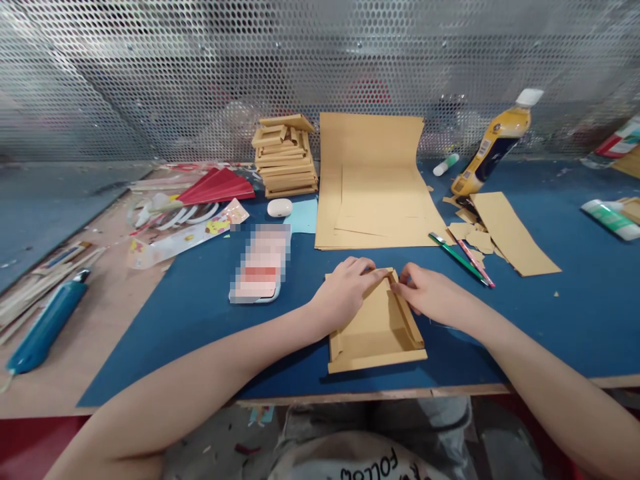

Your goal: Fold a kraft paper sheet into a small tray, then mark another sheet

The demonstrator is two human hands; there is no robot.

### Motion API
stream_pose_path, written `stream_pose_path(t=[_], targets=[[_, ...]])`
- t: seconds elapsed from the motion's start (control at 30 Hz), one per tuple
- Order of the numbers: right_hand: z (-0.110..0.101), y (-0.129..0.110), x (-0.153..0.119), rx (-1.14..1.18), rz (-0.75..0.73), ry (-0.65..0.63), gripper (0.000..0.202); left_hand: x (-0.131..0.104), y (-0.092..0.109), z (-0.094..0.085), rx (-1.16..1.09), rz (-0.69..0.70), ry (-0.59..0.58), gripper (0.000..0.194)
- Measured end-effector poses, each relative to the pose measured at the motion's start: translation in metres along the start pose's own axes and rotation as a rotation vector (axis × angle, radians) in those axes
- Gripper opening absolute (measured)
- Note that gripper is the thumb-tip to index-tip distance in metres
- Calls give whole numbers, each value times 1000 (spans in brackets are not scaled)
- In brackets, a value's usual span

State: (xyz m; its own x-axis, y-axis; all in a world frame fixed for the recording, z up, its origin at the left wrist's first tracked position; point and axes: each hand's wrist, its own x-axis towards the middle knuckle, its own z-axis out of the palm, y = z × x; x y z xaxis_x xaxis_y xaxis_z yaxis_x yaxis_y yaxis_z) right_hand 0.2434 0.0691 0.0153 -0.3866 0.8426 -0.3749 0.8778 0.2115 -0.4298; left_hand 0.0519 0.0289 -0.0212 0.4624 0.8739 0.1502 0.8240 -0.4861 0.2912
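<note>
A shallow tray of folded tan card [377, 328] lies on the blue mat near the table's front edge, its sides turned up. My left hand [346, 291] rests over its far left part, fingers bent onto the far rim. At the far right corner, my right hand [420, 288] pinches the folded edge between thumb and fingers. Both hands are closed on the card, close to each other. The far left corner is partly hidden by my left hand.
Behind stand stacked folded card pieces [286, 160] and large card sheets [375, 200]. A phone [263, 263] lies left; a green pen [460, 260], card scraps [473, 237], a card strip [515, 233] and a tilted bottle [495, 147] are right. A blue umbrella [47, 327] lies far left.
</note>
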Motion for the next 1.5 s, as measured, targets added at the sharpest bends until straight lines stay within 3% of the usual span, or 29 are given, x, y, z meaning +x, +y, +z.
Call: stream_pose_path(t=[0.77, 1.17, 1.5], targets=[[1, -5, -2, -54, 9, 31, 23, 0, -1, 0, -3, 41, 12, 50], [15, -9, -3, -253, -36, 181, 21, -1, -1, 1, -31, 41, 36, 47], [19, -16, -9, -381, -20, 195, 20, 0, 2, 0, -55, 11, 54, 43]])
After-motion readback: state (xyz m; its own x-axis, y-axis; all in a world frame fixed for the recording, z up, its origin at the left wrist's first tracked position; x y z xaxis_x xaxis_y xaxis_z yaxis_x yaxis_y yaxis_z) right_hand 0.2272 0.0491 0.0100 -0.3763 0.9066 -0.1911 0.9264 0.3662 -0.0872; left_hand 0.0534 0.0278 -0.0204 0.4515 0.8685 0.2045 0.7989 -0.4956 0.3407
